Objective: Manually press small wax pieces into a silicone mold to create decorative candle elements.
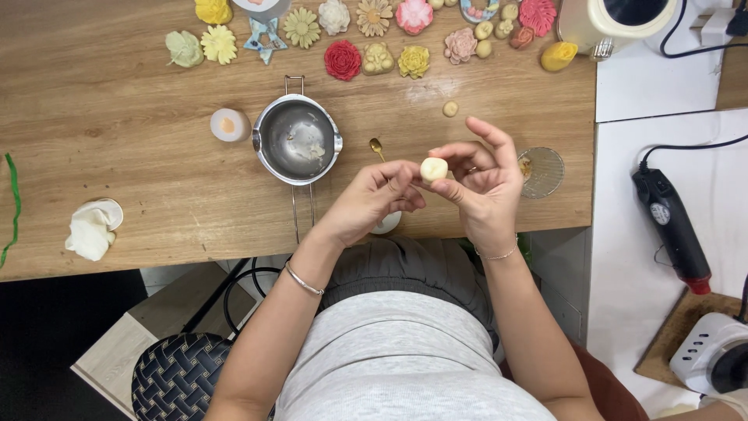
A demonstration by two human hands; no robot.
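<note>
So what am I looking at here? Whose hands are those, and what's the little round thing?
The camera sits on a person's head and looks down, so you see their own arms and lap. Their left hand and right hand pinch a small pale yellow lump between the fingertips, above a wooden table. On the table there is a small metal pot with a long handle, a tiny gold spoon, a crumpled white tissue, and a row of colourful flower shapes along the far edge. What the lump is made of cannot be told.
</note>
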